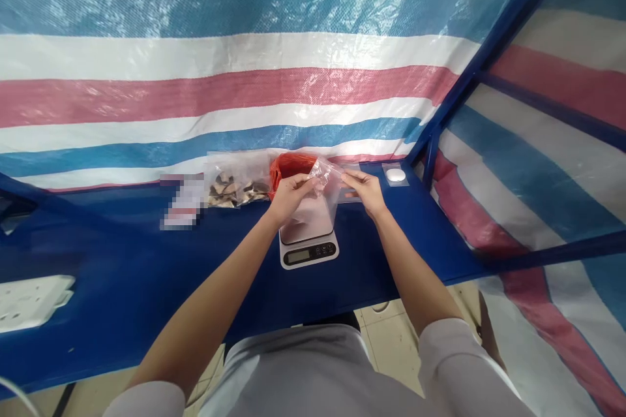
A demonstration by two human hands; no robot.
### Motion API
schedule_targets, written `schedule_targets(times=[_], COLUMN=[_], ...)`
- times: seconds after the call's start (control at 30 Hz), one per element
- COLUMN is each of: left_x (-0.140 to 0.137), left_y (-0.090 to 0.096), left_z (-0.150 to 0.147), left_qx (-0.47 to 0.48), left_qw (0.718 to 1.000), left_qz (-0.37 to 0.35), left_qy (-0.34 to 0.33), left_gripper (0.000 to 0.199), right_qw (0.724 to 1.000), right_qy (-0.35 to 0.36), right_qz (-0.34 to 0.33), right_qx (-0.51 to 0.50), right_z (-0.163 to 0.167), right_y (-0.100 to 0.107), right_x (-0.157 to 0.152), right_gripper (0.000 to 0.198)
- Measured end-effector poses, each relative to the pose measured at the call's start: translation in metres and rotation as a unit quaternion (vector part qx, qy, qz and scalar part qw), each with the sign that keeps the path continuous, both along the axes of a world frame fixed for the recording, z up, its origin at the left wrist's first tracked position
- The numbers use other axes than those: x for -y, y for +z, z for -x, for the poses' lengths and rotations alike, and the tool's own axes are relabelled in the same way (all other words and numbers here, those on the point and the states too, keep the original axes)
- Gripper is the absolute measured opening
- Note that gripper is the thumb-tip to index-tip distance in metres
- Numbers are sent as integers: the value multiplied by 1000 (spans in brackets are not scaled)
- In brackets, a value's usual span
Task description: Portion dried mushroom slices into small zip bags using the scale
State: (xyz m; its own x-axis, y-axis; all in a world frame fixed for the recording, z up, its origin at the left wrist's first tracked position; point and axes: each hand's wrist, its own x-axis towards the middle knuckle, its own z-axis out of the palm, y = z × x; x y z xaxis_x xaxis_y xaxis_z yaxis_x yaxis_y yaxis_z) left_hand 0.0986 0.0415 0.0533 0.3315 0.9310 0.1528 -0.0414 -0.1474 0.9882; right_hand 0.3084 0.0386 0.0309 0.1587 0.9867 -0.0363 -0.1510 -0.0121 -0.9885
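Observation:
A clear plastic zip bag hangs between my two hands over a kitchen scale. My left hand pinches the bag's upper left edge. At its upper right corner, my right hand grips the plastic between thumb and fingers. The scale has a metal plate, a white body and a dark display panel; no reading can be made out. Behind my left hand stands an orange-red plastic bag with its mouth open. Clear bags holding brown and pale dried pieces lie left of it.
A small clear packet with a white round thing lies at the right back. Another flat packet is partly behind my right hand. A white power strip sits at the left of the blue table. Striped sheeting closes the back.

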Motion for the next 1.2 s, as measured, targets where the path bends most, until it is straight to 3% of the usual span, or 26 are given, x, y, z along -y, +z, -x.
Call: schedule_targets(times=[0.17, 0.3, 0.43, 0.57, 0.7, 0.8, 0.9, 1.1, 1.2], left_x=[-1, -3, -1, -1, 0, 0, 0, -4, -3], left_y=[-20, -19, -12, -16, -24, -28, -30, -37, -41], left_z=[-25, -34, -38, -52, -73, -82, -85, -87, -90], left_qx=[18, -107, -257, -343, -443, -502, -540, -579, -585], left_qw=[1000, 990, 939, 874, 793, 743, 715, 703, 704], left_qz=[6, -70, -210, -343, -415, -433, -430, -394, -381], left_qy=[22, 61, 88, 27, -53, -93, -111, -126, -132], left_gripper=[34, 28, 19, 20, 21, 23, 26, 30, 30], right_qw=[1000, 999, 997, 993, 987, 977, 963, 929, 882], right_qy=[-13, -27, -14, -4, 18, 30, 37, 51, 31], right_qz=[5, 25, 59, 59, 57, 40, 17, -11, -46], right_qx=[-1, 6, 48, 100, 148, 209, 266, 367, 468], right_z=[-19, -46, -77, -96, -97, -91, -83, -74, -74], right_y=[-6, -9, -8, -6, -7, -12, -20, -34, -29], right_x=[-5, -16, -34, -58, -83, -96, -105, -112, -105], right_gripper=[50, 47, 38, 26, 11, 2, 5, 13, 18])
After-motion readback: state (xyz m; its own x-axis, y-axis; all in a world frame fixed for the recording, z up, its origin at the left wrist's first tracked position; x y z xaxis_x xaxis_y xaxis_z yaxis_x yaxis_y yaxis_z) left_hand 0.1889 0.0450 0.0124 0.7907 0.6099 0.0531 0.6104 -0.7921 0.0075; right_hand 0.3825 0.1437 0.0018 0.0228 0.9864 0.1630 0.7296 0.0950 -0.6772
